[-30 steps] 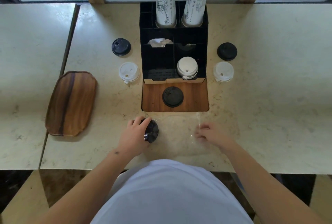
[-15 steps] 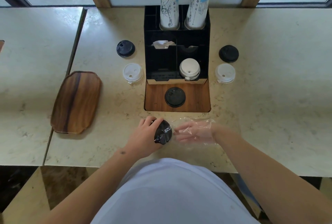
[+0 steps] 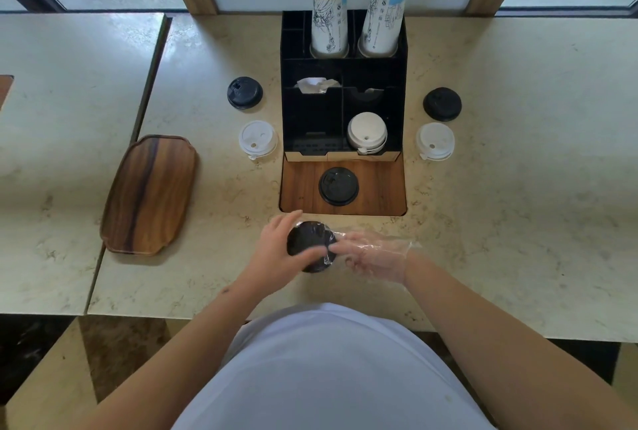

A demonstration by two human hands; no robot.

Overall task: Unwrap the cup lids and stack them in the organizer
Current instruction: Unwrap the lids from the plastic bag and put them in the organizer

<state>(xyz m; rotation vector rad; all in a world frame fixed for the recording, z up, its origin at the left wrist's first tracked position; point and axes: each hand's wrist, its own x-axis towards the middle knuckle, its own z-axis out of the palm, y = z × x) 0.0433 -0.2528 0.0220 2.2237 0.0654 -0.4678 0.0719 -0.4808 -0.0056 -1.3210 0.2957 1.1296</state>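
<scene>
My left hand (image 3: 276, 250) grips a wrapped stack of black cup lids (image 3: 309, 245) from the left, just above the table's near edge. My right hand (image 3: 373, 255) lies under the clear plastic wrap (image 3: 397, 245), and its thumb and forefinger pinch the stack's right edge. The black organizer (image 3: 310, 112) stands behind, with a stack of white lids (image 3: 366, 133) in its front right compartment. One black lid (image 3: 338, 185) lies on the organizer's wooden base.
Loose lids lie beside the organizer: a black lid (image 3: 244, 92) and a white lid (image 3: 258, 138) on the left, a black lid (image 3: 442, 103) and a white lid (image 3: 435, 141) on the right. Two paper cup stacks (image 3: 329, 17) stand at its back. A wooden tray (image 3: 150, 193) lies far left.
My right hand slid left inside the clear wrap until its fingertips met the black lids. My left hand turned the stack and lifted it slightly.
</scene>
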